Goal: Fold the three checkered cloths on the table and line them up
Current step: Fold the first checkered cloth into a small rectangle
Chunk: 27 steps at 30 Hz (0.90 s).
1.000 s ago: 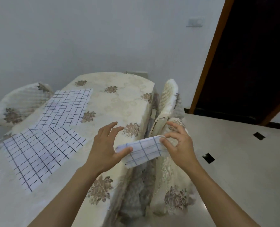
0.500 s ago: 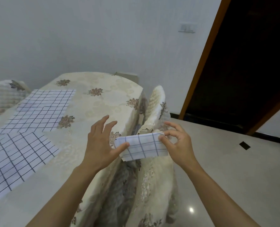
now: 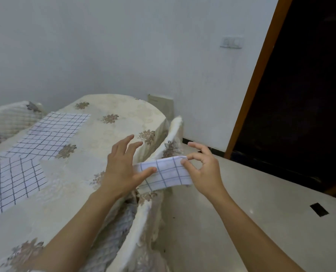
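Two grips pinch the folded cloth [image 3: 169,171] in midair: left hand [image 3: 122,171] (fingers splayed) and right hand [image 3: 204,171].

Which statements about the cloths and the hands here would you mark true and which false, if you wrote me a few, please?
1. The left hand and the right hand both hold the folded cloth. True.
2. The folded cloth rests on the table. False: it is held in the air off the table's edge, above a chair.
3. Two more cloths, the far cloth and the near cloth, lie spread flat on the table. True.
4. The left hand is balled into a fist. False: its fingers are stretched out, and only the thumb lies on the folded cloth.
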Each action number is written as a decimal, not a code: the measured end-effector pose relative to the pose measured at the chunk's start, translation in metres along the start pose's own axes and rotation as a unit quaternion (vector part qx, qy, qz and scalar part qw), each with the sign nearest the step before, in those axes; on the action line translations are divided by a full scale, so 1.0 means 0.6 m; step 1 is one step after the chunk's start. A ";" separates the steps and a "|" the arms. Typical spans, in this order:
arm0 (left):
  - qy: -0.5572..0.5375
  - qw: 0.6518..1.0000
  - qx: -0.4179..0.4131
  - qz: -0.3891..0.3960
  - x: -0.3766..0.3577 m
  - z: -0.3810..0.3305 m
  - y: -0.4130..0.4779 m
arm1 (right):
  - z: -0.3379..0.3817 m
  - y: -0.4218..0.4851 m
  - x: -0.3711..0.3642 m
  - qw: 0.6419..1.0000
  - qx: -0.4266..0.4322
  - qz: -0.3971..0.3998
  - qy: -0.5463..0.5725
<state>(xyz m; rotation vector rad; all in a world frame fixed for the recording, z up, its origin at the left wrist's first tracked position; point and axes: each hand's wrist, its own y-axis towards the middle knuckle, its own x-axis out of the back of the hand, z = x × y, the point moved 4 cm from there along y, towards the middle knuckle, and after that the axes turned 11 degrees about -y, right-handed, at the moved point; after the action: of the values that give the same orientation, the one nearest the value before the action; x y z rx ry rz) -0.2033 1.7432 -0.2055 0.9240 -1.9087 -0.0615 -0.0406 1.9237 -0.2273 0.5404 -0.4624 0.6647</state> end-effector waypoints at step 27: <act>0.017 0.986 0.143 -0.082 -0.215 0.142 0.441 | -0.214 0.603 -0.081 0.990 0.052 0.122 0.053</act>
<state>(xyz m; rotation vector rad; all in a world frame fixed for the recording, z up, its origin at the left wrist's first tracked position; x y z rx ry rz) -0.3914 1.9828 -0.2379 1.2661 -1.8349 0.1327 -0.2915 2.2180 -0.2382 0.5488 -0.3992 0.9521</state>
